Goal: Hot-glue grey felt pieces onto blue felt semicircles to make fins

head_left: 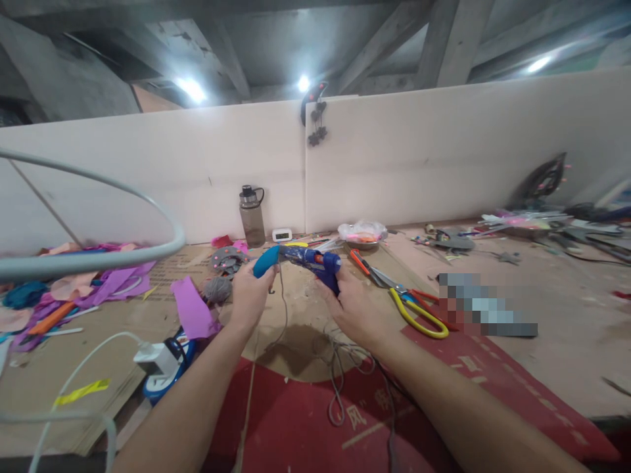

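My left hand (250,294) is closed around a curved bright-blue piece (266,261), apparently fabric, held above the work surface. My right hand (355,303) grips a dark-blue hot glue gun (329,264), its nozzle end pointing left at the blue piece. Whether nozzle and piece touch is unclear. A thin grey yarn strand (284,299) hangs down from near the blue piece. Left of my left hand lie a ball of grey yarn (217,289), a grey pinned piece (229,259) and a purple fabric strip (191,307).
Yellow-handled scissors (419,316) and red-handled ones lie to the right, near a pixelated object (488,307). A looped cord (338,381) rests on red cardboard (296,420). A bottle (252,220) stands at the back. A blue power strip (170,381) and pale tube (98,261) are left.
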A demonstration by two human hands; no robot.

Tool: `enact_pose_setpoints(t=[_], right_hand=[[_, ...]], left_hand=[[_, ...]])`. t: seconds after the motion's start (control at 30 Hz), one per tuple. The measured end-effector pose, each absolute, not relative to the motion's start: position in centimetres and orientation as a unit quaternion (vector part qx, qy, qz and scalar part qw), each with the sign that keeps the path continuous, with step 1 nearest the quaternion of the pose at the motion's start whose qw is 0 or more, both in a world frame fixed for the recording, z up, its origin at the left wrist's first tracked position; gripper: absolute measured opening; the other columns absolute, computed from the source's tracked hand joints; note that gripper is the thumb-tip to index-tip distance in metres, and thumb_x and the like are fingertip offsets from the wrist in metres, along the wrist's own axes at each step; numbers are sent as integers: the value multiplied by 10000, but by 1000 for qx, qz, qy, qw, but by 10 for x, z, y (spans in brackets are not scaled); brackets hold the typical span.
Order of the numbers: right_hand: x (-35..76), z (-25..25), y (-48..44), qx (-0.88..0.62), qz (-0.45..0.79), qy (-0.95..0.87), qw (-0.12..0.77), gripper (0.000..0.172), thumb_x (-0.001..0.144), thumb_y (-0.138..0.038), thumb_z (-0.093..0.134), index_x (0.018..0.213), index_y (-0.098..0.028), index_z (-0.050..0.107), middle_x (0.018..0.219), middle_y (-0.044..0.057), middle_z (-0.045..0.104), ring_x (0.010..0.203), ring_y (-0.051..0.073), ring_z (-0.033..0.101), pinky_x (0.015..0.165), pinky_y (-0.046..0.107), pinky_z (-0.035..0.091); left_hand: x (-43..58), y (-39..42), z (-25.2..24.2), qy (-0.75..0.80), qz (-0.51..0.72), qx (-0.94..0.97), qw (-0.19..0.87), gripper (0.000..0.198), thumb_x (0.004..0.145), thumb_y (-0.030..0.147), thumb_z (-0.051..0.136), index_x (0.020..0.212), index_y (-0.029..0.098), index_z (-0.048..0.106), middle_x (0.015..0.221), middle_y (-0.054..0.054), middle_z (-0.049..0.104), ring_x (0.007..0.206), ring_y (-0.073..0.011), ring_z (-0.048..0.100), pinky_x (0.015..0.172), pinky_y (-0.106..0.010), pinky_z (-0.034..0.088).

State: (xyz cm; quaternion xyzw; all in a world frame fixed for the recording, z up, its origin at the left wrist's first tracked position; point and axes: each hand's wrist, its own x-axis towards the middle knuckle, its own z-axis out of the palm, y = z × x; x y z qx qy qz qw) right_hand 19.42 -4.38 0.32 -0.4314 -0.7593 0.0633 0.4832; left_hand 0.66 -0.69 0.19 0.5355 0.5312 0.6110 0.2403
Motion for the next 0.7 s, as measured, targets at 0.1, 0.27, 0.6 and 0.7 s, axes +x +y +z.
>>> enact_pose_setpoints(t=[0.1, 0.27, 0.6, 0.7], right_hand=[[195, 3, -42, -428, 65, -757, 490, 327, 894, -288, 413, 1192, -171, 478, 1130, 134, 613, 1052, 262, 574, 895, 437, 461], [196, 2, -40, -420, 67, -754, 500, 338, 893, -294, 413, 1207, -183, 467, 1156, 133, 599, 1080, 269, 558, 926, 467, 437], [197, 3, -41, -428, 65, -756, 491, 346, 895, -293, 422, 1214, -162, 457, 1145, 141, 598, 1061, 263, 563, 909, 435, 450], [198, 2, -40, -428, 61, -753, 496, 350, 896, -295, 419, 1220, -167, 450, 1141, 139, 598, 1058, 264, 564, 903, 437, 454]], left_hand=[[8, -8, 3, 527, 610, 544, 234, 200, 636, 349, 633, 607, 164, 564, 471, 48, 441, 436, -85, 377, 447, -218, 264], [8, -11, 5, 529, 607, 544, 235, 201, 624, 341, 637, 580, 167, 548, 471, 45, 441, 435, -85, 373, 446, -217, 259], [9, -12, 6, 533, 600, 552, 228, 204, 635, 342, 621, 567, 170, 536, 466, 47, 427, 435, -83, 370, 444, -213, 267], [9, -11, 4, 533, 597, 555, 225, 208, 642, 346, 619, 574, 168, 536, 470, 44, 430, 437, -83, 365, 440, -211, 265]])
